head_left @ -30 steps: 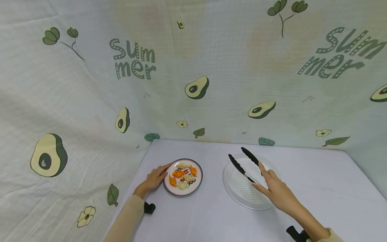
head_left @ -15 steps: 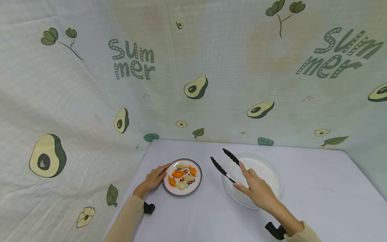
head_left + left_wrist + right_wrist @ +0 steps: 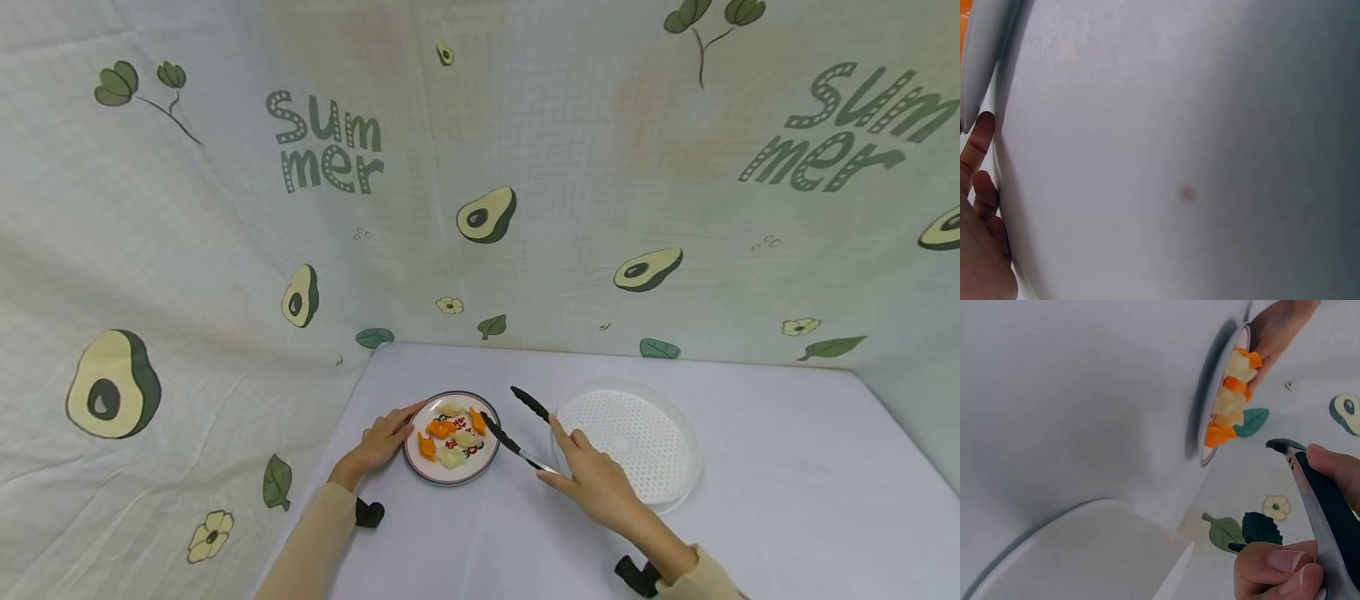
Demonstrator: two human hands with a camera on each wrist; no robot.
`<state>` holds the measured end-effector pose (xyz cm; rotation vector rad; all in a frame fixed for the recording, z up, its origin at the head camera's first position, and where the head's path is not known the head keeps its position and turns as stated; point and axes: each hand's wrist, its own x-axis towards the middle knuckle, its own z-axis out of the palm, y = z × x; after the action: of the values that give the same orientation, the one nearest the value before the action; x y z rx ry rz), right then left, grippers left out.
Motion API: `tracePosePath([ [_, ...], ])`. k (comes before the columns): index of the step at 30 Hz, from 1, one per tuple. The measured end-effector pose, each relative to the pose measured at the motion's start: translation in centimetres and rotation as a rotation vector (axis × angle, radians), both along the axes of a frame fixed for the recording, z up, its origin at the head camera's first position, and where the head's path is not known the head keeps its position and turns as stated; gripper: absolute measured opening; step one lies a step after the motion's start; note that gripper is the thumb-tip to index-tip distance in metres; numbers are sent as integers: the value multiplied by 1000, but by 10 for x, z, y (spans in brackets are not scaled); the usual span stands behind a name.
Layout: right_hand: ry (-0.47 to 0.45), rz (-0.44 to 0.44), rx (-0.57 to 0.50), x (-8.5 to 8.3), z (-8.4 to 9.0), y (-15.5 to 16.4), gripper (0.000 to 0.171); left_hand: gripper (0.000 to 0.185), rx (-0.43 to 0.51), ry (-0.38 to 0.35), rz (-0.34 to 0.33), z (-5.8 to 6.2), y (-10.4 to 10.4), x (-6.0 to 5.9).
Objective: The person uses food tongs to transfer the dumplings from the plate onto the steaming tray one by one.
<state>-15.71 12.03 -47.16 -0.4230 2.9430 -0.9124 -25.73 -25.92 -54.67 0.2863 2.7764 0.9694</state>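
My right hand [image 3: 600, 483] grips a pair of tongs [image 3: 512, 443] with black tips and steel arms, spread apart. One tip overlaps the right rim of a small dark-edged plate [image 3: 448, 477] in the head view; the other points past it above the table. Three orange pieces [image 3: 441, 428] and three pale pieces [image 3: 452, 458], shaped like dumplings, lie on that plate. My left hand [image 3: 381, 442] touches the plate's left rim with extended fingers. In the left wrist view, a finger [image 3: 984, 131] reaches right to the plate's edge [image 3: 982, 59].
A round white tray [image 3: 630, 437] with a dotted surface stands right of the plate, partly behind my right hand. The table [image 3: 787, 467] has a white cover. A printed cloth [image 3: 555, 150] hangs behind and along the left side.
My right hand has carried the spread tongs leftward from over the white tray to the plate's right rim. The left hand and the plate have stayed in place.
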Motion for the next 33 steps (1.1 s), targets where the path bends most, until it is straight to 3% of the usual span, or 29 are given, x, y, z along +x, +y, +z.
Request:
tracePosePath([
  [15, 48, 34, 66, -10, -18, -31, 77, 47, 11, -14, 17, 0, 1, -1],
  [25, 43, 46, 70, -12, -16, -37, 71, 47, 14, 6, 6, -1, -1, 0],
  [33, 93, 83, 113, -14, -10, -37, 68, 46, 20, 0, -3, 2, -1, 1],
])
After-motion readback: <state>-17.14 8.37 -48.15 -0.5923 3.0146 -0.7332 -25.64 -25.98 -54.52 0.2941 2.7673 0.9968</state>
